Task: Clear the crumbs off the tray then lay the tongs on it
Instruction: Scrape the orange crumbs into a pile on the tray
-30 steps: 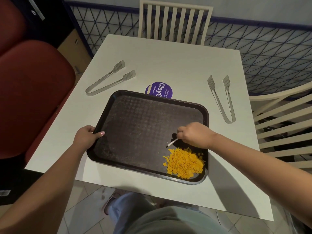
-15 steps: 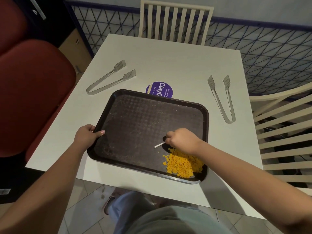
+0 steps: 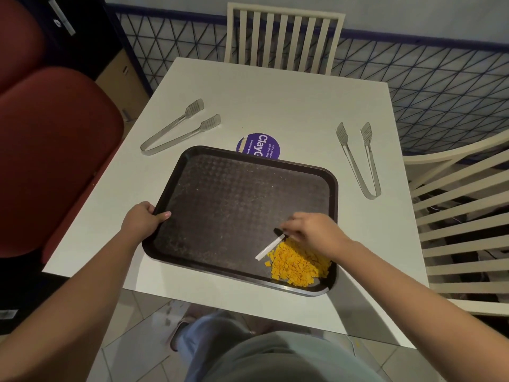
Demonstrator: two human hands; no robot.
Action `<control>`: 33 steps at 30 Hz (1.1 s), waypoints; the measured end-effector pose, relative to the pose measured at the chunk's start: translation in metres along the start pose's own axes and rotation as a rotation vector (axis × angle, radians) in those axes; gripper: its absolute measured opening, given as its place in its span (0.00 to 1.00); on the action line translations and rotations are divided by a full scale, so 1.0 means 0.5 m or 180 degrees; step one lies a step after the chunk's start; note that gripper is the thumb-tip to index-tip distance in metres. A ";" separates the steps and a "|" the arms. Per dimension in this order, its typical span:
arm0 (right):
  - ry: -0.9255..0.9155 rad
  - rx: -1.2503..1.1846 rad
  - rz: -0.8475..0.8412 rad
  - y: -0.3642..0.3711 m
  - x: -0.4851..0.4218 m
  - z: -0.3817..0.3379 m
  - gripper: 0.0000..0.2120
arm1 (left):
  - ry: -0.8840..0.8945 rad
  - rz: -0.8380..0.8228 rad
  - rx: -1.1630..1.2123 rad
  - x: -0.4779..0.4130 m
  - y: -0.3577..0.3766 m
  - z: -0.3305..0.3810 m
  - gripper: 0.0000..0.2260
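While I lean over the white table (image 3: 275, 100), a red seat (image 3: 55, 150) sits off to my left and a slatted chair (image 3: 283, 37) stands at the far edge. Nearest me on the table lies the dark tray (image 3: 234, 197), turned slightly askew. My left hand (image 3: 140, 221) grips its left rim, thumb over the lip and fingers curled beneath. My right hand (image 3: 314, 232) hovers over the tray's near right part, fingertips pinching the upper end of a white strip (image 3: 270, 247). Both sets of tongs lie on the bare table, off the tray: the left tongs (image 3: 176, 130) beyond its far left corner, the right tongs (image 3: 360, 164) just past its right side. Orange crumbs (image 3: 297, 264) are heaped in the tray's near right corner, the strip's long edge against the heap's left side. A purple sticker (image 3: 259, 146) peeks out from under the tray's far rim.
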State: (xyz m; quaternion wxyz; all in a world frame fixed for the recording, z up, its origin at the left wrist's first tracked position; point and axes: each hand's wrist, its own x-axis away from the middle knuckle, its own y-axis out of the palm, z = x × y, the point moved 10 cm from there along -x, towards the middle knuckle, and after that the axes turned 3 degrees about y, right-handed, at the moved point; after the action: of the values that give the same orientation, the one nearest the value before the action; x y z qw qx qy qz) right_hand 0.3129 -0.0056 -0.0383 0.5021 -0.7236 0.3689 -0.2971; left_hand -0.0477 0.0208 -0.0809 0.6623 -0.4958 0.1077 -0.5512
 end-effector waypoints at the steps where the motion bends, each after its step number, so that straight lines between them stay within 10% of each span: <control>1: 0.0391 -0.0090 0.0217 -0.013 0.012 0.037 0.13 | 0.0015 -0.0017 -0.0085 0.000 -0.001 0.004 0.18; 8: 0.2818 -0.1164 0.1096 0.000 0.198 0.226 0.17 | 0.0003 0.0061 -0.0145 0.017 -0.016 0.014 0.16; 18: 0.2854 -0.1867 0.0849 0.044 0.215 0.207 0.13 | -0.0899 -0.0904 0.1514 0.141 0.040 -0.030 0.22; 33: 0.2775 -0.2342 0.1367 0.000 0.351 0.126 0.14 | -0.0802 -0.1550 0.2488 0.345 0.030 -0.087 0.31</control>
State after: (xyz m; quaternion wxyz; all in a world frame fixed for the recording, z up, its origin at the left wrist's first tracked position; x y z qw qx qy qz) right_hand 0.4600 -0.1197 -0.0481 0.0706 -0.5708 0.7566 -0.3111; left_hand -0.0048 -0.1482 -0.0438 0.6587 -0.2834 -0.3081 -0.6252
